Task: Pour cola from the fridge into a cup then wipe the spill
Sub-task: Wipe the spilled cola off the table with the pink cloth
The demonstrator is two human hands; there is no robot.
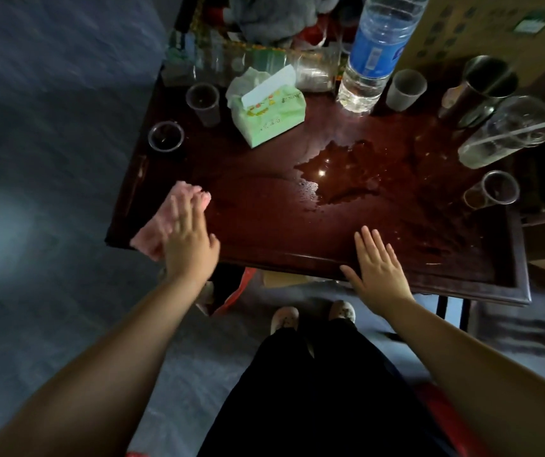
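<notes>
A dark puddle of spilled cola (337, 174) lies in the middle of the dark red wooden table (264, 232). A pink cloth (160, 222) lies at the table's near left corner. My left hand (188, 240) is over it with fingers straight, blurred by motion; whether it touches the cloth I cannot tell. My right hand (378, 265) rests flat on the near table edge, fingers spread, holding nothing, below the puddle. Two clear plastic cups holding dark liquid stand at the left: one (165, 136) near the edge, another (203, 102) behind it.
A green tissue pack (269, 117) stands behind the puddle. A large water bottle (373, 54), a frosted cup (404, 90), a steel cup (482, 84), a clear cup with a straw (508, 133) and a tipped clear cup (492, 189) line the back and right. My feet (314, 316) stand below.
</notes>
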